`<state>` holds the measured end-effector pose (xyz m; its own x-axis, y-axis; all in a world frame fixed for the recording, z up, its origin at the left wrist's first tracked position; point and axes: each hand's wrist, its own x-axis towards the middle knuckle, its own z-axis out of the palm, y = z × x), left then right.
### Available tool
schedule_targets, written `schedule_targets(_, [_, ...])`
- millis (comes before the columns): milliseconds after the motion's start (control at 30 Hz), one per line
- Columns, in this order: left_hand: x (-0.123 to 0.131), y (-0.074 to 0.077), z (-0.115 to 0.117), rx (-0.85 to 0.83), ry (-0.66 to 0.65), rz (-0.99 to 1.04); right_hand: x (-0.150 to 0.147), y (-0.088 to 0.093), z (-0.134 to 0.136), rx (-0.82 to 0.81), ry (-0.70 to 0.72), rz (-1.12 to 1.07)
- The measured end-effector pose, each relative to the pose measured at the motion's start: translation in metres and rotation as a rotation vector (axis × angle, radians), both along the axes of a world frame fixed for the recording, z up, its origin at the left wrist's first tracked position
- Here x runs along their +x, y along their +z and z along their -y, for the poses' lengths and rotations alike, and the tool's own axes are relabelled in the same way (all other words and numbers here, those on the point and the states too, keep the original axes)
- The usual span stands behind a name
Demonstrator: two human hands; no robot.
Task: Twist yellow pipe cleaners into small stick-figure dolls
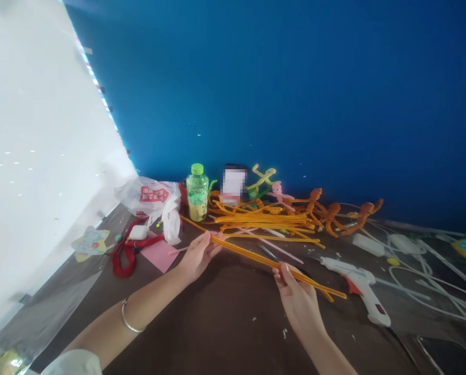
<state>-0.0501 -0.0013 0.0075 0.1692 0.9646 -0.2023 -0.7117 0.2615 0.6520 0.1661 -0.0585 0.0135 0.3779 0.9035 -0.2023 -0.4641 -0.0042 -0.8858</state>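
Several orange pipe cleaners stretch as a thin bundle between my two hands, above the dark table. My left hand pinches them near their far left end. Closer to me on the right, my right hand is closed round the same strands, and their loose ends fan out past it. Behind them lies a pile of orange pipe cleaners. A pair of scissors or tweezers, partly hidden, lies just beyond the held strands, near a pink pipe cleaner.
A white glue gun and tangled white cables occupy the right, with a phone in front. At the back stand a green-capped bottle and several twisted orange figures. To the left are a plastic bag and a red strap.
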Motion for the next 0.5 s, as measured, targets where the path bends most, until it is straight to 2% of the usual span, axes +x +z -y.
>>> schedule_targets(267, [-0.014,-0.003,-0.016,0.003,0.120,0.008,0.014,0.003,-0.007,0.067,-0.115,-0.006])
schedule_targets(500, [-0.016,-0.003,-0.020,0.006,0.151,0.011,0.019,0.001,-0.009,0.056,-0.155,-0.046])
